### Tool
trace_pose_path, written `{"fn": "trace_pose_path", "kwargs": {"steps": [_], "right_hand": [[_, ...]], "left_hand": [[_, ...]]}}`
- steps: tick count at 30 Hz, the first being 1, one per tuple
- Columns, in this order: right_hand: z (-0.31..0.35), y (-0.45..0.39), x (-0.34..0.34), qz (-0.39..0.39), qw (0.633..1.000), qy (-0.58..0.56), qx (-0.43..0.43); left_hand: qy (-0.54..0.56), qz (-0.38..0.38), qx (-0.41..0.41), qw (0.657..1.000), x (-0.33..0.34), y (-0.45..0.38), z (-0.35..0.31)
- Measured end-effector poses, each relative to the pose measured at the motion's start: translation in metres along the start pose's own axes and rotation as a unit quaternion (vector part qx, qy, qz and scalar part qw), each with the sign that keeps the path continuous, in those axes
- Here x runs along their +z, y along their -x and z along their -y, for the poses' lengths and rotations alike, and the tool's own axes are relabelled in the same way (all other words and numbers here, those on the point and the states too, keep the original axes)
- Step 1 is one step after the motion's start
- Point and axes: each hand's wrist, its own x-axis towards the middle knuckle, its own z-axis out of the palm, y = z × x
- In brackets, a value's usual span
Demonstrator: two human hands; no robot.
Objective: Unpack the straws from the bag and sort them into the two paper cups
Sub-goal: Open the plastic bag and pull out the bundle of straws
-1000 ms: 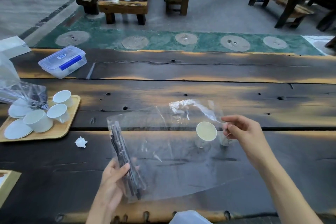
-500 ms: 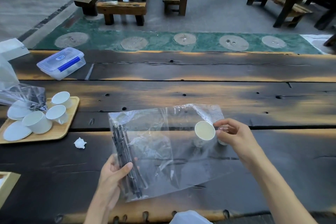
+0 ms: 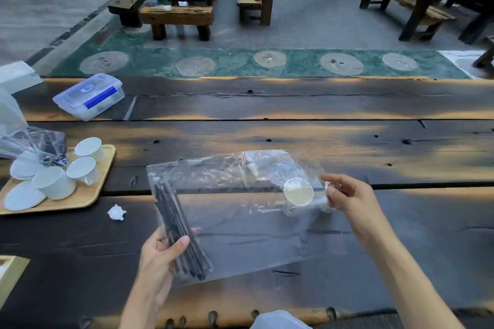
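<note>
Head view shows a bundle of dark straws (image 3: 181, 235) lying inside a clear plastic bag (image 3: 240, 211) held above the dark wooden worktop (image 3: 294, 136), with the left hand (image 3: 160, 256) curled round the bundle through the plastic, thumb on top. Across the bag, the right hand (image 3: 350, 195) reaches in from the right, forearm angled up, and pinches the bag's far edge between thumb and bent fingers. One paper cup (image 3: 298, 192) shows through the plastic just beside that hand, and a wooden tray (image 3: 88, 195) of white cups sits well apart at left.
</note>
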Motion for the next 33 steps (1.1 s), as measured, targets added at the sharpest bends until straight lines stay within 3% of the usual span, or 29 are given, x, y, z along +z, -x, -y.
{"fn": "trace_pose_path", "kwargs": {"steps": [16, 18, 20, 22, 24, 27, 29, 31, 33], "right_hand": [[0.003, 0.008, -0.006, 0.026, 0.997, -0.029, 0.068], [0.001, 0.01, -0.007, 0.012, 0.999, 0.02, 0.045], [-0.005, 0.011, -0.007, -0.061, 0.988, 0.141, 0.018], [-0.011, 0.013, -0.006, -0.143, 0.942, 0.299, -0.052], [-0.014, 0.012, -0.005, -0.166, 0.913, 0.356, -0.108], [-0.008, 0.011, -0.007, -0.117, 0.95, 0.276, -0.085], [0.003, 0.015, -0.01, -0.048, 0.989, 0.133, -0.045], [0.01, 0.021, -0.01, 0.015, 1.0, 0.018, 0.01], [0.015, 0.023, -0.013, 0.053, 0.998, 0.002, 0.033]], "left_hand": [[-0.046, 0.059, -0.012, 0.997, 0.012, 0.008, -0.015], [-0.041, 0.061, -0.002, 0.997, 0.013, 0.008, -0.016], [-0.05, 0.054, 0.009, 0.997, 0.015, 0.01, -0.017], [-0.069, 0.055, 0.012, 0.996, 0.019, 0.012, -0.018], [-0.078, 0.061, 0.012, 0.995, 0.026, 0.015, -0.02], [-0.103, 0.051, 0.015, 0.993, 0.029, 0.015, -0.022], [-0.111, 0.039, 0.013, 0.993, 0.031, 0.015, -0.023], [-0.102, 0.034, 0.003, 0.994, 0.028, 0.013, -0.021], [-0.095, 0.034, 0.0, 0.995, 0.028, 0.014, -0.019]]}}
